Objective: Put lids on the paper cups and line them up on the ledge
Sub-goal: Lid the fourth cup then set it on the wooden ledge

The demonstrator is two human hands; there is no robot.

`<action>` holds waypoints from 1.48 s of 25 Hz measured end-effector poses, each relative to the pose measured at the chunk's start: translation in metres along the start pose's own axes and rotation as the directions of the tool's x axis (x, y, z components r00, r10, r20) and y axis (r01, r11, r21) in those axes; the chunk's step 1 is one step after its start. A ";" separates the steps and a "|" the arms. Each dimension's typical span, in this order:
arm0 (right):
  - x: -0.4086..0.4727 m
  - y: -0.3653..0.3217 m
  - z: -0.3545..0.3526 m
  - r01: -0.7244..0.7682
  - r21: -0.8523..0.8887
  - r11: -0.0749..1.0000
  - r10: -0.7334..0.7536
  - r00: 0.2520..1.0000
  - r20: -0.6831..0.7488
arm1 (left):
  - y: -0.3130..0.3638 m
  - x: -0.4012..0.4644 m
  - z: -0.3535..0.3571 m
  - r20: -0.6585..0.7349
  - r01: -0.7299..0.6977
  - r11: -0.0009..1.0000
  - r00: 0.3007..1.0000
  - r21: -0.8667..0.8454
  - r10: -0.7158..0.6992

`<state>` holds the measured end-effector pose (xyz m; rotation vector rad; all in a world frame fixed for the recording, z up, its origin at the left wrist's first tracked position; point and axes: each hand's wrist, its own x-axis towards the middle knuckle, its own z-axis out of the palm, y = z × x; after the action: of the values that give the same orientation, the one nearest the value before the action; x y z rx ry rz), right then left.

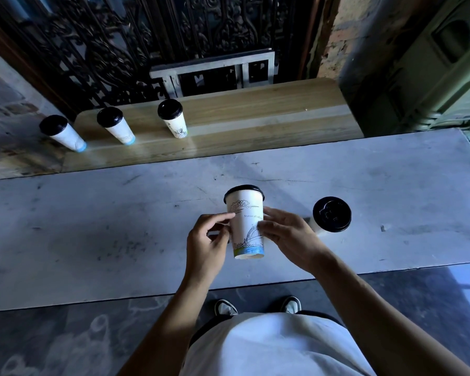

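Near centre, above the grey stone slab (92, 240): white paper cup with black line drawings and a black plastic lid (246, 221), held off the surface, lid end tipped away. Left hand (206, 245) pinches its left side, right hand (285, 234) grips the right side, fingers curled on the wall. Just right of it a second lidded white cup (330, 215) stands on the slab. Far left, three lidded cups (114, 126) stand in a row along the light wooden ledge (255, 115). Count: five cups, five lids, all fitted. Judging by this, lidding looks done; two cups left to place
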<state>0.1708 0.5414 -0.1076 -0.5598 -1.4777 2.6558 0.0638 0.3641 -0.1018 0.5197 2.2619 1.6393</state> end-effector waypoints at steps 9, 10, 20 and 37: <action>0.001 -0.003 -0.003 -0.046 0.099 0.994 0.059 0.989 -0.138 | -0.001 -0.005 0.004 0.020 0.116 0.981 0.993 -0.156 -0.114; 0.001 -0.002 -0.004 -0.045 0.085 0.995 0.058 0.987 -0.152 | -0.001 -0.005 0.004 0.027 0.125 0.980 0.992 -0.155 -0.122; 0.004 0.002 -0.004 0.000 0.037 0.999 0.007 0.979 -0.201 | -0.003 -0.004 0.003 0.029 0.177 0.983 0.984 -0.050 -0.176; 0.004 0.003 0.003 -0.084 0.072 0.994 0.096 0.977 -0.192 | -0.007 -0.005 0.005 0.138 0.327 0.915 0.943 -0.235 -0.302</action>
<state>0.1667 0.5383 -0.1099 -0.8729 -1.3391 2.6130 0.0700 0.3642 -0.1101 0.1566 1.9050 1.6607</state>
